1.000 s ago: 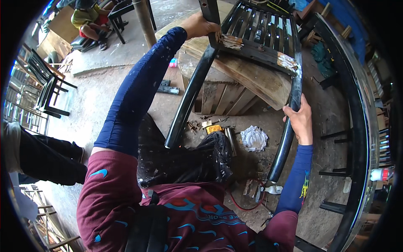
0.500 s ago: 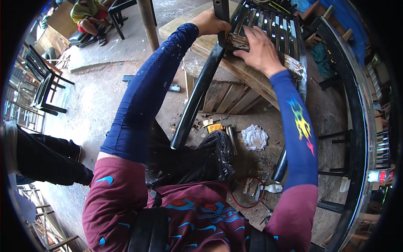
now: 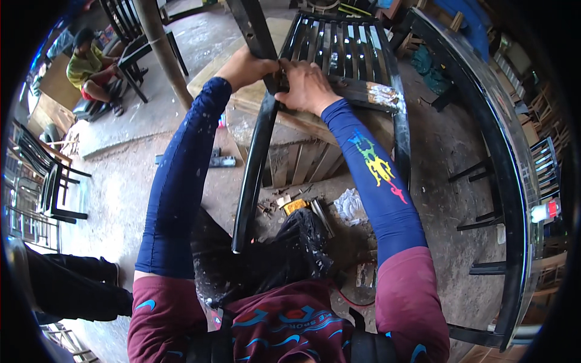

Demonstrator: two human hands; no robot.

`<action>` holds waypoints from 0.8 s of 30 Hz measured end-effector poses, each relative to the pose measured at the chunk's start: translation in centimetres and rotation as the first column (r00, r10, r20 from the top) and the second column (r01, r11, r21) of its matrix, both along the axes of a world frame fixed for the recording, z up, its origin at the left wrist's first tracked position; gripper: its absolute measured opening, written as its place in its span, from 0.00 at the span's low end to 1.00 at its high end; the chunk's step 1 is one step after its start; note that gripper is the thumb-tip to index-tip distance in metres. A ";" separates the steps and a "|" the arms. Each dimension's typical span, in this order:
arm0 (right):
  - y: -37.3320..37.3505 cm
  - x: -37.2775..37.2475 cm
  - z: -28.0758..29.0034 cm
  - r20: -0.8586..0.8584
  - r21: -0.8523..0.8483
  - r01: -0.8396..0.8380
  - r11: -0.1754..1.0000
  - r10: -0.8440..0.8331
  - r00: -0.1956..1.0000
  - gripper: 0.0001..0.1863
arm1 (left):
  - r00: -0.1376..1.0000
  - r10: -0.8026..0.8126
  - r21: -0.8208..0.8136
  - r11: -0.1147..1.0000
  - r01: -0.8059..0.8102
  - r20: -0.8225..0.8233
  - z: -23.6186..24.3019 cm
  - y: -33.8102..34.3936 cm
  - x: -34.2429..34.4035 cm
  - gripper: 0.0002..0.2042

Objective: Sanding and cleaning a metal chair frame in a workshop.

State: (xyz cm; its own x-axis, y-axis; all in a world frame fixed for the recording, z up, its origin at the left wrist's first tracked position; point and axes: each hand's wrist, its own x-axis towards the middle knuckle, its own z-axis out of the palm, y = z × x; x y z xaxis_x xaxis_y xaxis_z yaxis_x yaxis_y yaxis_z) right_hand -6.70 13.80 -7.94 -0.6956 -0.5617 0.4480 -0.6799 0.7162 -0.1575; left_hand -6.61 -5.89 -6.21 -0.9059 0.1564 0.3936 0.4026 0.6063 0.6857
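Note:
A black wooden chair frame (image 3: 255, 158) with a slatted back (image 3: 334, 51) rests on a rough wooden block (image 3: 212, 77). My left hand (image 3: 245, 68) is closed around a black wooden bar (image 3: 253, 33) that has a hole in it and slants up beside the frame's corner. Close against it, my right hand (image 3: 307, 88) grips the corner joint, thumb to the left and fingers curled over. The joint itself is mostly hidden under my fingers. Right of that hand, the cross rail (image 3: 354, 91) has a worn pale patch (image 3: 382, 95) at its end.
On the floor lie a yellow block (image 3: 295, 206), a crumpled white cloth (image 3: 350, 206) and wood scraps. A long black table frame (image 3: 519, 199) bounds the right side, with a bottle (image 3: 544, 210) on it. One person (image 3: 91, 74) sits at far left; another's legs (image 3: 75, 275) are nearer. Black chairs (image 3: 51, 181) stand left.
My right hand has moved left along the rail to the corner joint, beside my left hand. The bar in my left hand now leans more to the left. The whole view has shifted.

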 end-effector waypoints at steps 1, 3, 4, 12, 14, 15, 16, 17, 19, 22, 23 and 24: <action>0.1 0.0 0.2 0.007 0.022 -0.005 1.000 0.005 1.000 0.31 | 1.000 -0.013 0.003 1.000 0.013 -0.008 -0.3 -0.2 -0.4 0.12; -0.2 -0.1 0.5 0.063 0.010 -0.016 1.000 0.015 0.998 0.30 | 0.999 -0.018 0.031 0.999 0.016 0.049 0.1 -0.3 -0.3 0.11; -0.6 -0.5 0.3 0.052 -0.003 -0.033 0.999 0.034 0.998 0.29 | 0.998 -0.024 -0.004 1.000 0.025 0.066 1.0 -0.4 0.7 0.12; 1.8 -2.1 -0.6 -0.041 0.013 -0.084 0.996 0.084 0.996 0.36 | 0.997 0.042 -0.060 0.997 -0.039 0.060 2.2 2.0 1.1 0.23; -1.3 -1.7 -0.8 -0.031 -0.020 -0.122 0.992 0.122 0.992 0.37 | 0.995 0.089 0.030 0.996 -0.087 -0.036 -1.1 -1.2 -1.0 0.30; -0.6 -1.7 -0.5 0.040 -0.029 -0.118 0.993 0.119 0.992 0.37 | 0.994 0.093 0.087 0.992 -0.088 -0.050 -0.7 0.0 -0.6 0.36; -0.5 -1.3 0.2 -0.003 0.003 -0.115 0.993 0.115 0.993 0.37 | 0.997 0.066 0.102 0.993 -0.061 -0.040 -0.5 0.2 -0.6 0.40; -1.1 -1.2 0.3 -0.031 0.019 -0.134 0.991 0.135 0.990 0.38 | 0.995 0.092 0.083 0.993 -0.090 -0.025 -0.7 -0.1 -0.6 0.40; -1.6 -2.4 -0.7 -0.059 0.017 -0.213 0.977 0.214 0.975 0.39 | 0.994 0.105 0.129 0.986 -0.103 -0.008 -1.4 -0.7 -0.7 0.43; -0.5 -2.6 -1.5 0.031 -0.055 -0.229 0.972 0.231 0.972 0.40 | 0.993 0.108 0.148 0.982 -0.113 0.042 -1.4 0.1 -0.2 0.43; 0.1 -2.7 -1.6 0.049 -0.070 -0.219 0.973 0.222 0.974 0.40 | 0.992 0.103 0.145 0.983 -0.112 0.068 -1.2 0.4 0.1 0.43; 0.7 -2.4 -1.2 0.028 -0.032 -0.204 0.979 0.205 0.978 0.40 | 0.995 0.069 0.173 0.982 -0.080 0.071 -0.9 1.1 0.3 0.43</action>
State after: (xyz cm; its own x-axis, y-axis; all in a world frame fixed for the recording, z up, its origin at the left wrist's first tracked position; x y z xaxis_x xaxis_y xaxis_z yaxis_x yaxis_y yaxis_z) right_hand -9.15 14.48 -9.13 -0.5814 -0.6807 0.4457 -0.8057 0.5577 -0.1993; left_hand -6.32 -4.77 -7.10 -0.9369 0.0213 0.3490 0.3121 0.5012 0.8071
